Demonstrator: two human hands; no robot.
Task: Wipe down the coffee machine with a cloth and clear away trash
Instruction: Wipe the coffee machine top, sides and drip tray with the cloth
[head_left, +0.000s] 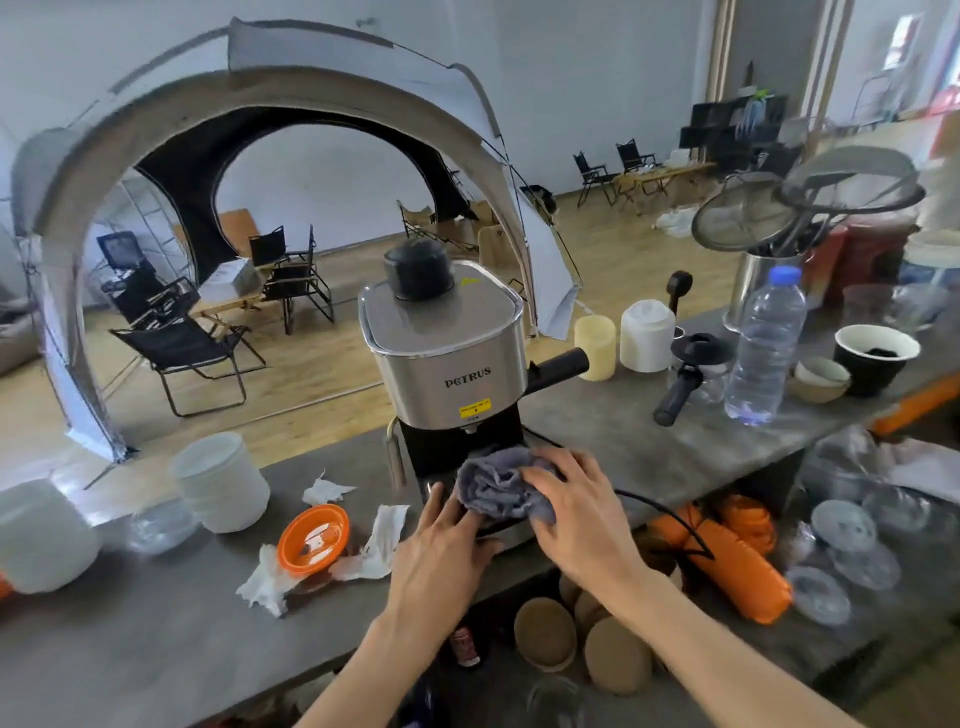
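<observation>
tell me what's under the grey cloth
The grey cloth lies on the base of the coffee machine. The right hand presses it down; the left hand rests on the base's front edge. The surface beneath the cloth is hidden.

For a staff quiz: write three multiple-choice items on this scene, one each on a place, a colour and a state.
1. Where is the grey cloth? A: on the base of the coffee machine. B: on its top. C: on the floor.
2. What colour is the lid among the paper scraps? A: blue. B: orange. C: green.
3. How is the water bottle? A: lying down. B: upright, capped. C: upright, uncapped.
Answers: 1 A, the right hand presses it onto the base. 2 B, the lid is plainly orange. 3 B, it stands with its blue cap on.
</observation>
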